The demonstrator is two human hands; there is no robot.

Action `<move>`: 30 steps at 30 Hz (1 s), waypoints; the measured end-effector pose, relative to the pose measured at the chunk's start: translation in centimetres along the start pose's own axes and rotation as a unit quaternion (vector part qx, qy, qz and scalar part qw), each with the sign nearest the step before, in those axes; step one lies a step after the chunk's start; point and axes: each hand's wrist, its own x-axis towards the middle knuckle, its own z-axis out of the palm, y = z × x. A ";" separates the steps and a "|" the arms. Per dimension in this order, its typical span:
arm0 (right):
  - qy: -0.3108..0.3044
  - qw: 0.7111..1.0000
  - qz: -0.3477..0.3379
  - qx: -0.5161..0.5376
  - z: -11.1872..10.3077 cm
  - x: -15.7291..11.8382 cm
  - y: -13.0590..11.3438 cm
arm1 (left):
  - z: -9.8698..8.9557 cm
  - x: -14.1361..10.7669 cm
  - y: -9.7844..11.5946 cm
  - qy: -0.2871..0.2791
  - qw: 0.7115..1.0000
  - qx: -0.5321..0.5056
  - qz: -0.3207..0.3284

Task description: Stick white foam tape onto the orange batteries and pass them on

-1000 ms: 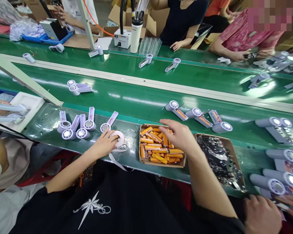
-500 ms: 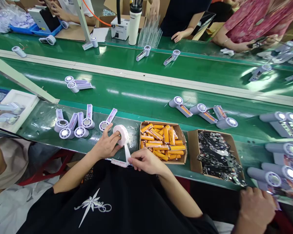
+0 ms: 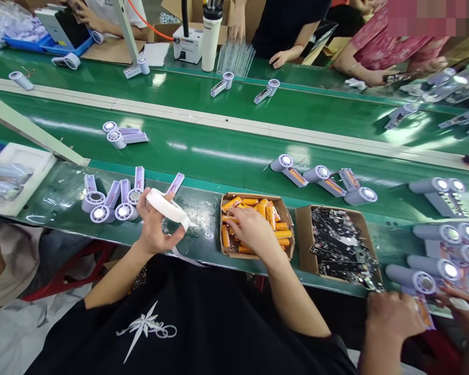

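My left hand (image 3: 154, 226) grips a roll of white tape (image 3: 168, 209), its fingers through and around the ring. A loose strip of the tape hangs down toward the table's front edge. My right hand (image 3: 254, 229) is in a cardboard box (image 3: 291, 211) heaped with orange wrapped batteries. Thumb and fingers close about one orange battery (image 3: 229, 220) at the box's left side. Beyond my left hand lies a lilac handheld fan body (image 3: 175, 185), partly hidden by the tape. Several more open fan bodies (image 3: 102, 213) stand left of it.
A second box (image 3: 304, 234) holds black circuit boards, right of the batteries. Fan bodies with batteries fitted (image 3: 316, 174) lie on the green conveyor belt (image 3: 219, 140). A co-worker's hand (image 3: 394, 315) works at lower right beside several grey-lilac fans. A metal post (image 3: 35, 130) slants at left.
My right hand has let go of the tape strip and moved right into the battery box. The tape roll has tilted and shifted left with my left hand.
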 end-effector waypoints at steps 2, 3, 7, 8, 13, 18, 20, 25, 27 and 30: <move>-0.033 0.997 0.003 -0.071 0.7 0.8 0.2 | 0.8 0.3 0.8 0.022 0.999 -0.002 0.045; -0.044 0.996 0.000 -0.078 1.0 1.0 0.3 | 1.1 0.5 1.1 0.029 0.997 -0.009 0.066; -0.011 0.995 0.029 0.090 1.1 1.1 1.7 | 1.8 1.0 2.3 -0.049 0.991 -0.077 0.098; 0.027 0.983 0.054 0.176 1.0 0.9 2.2 | 1.9 1.0 2.5 -0.078 0.988 -0.087 0.105; 0.182 0.821 0.115 0.529 0.0 -0.8 2.9 | 2.5 0.6 3.1 -0.168 0.972 -0.066 0.148; 0.238 0.756 0.116 0.599 0.1 -2.0 0.3 | 3.6 -0.2 3.1 -0.191 0.968 -0.031 0.163; 0.302 0.743 0.112 0.587 0.4 -2.2 -0.6 | 3.8 -0.5 3.0 -0.194 0.966 -0.015 0.171; 0.397 0.748 0.096 0.523 2.1 -2.3 -2.2 | 3.8 -0.6 3.2 -0.168 0.966 0.011 0.197; 0.372 0.763 0.092 0.520 2.9 -2.4 -2.7 | 3.7 -0.5 3.3 -0.152 0.966 0.020 0.209; 0.287 0.787 0.111 0.535 3.5 -2.8 -2.9 | 3.3 -0.2 3.3 -0.144 0.966 0.026 0.214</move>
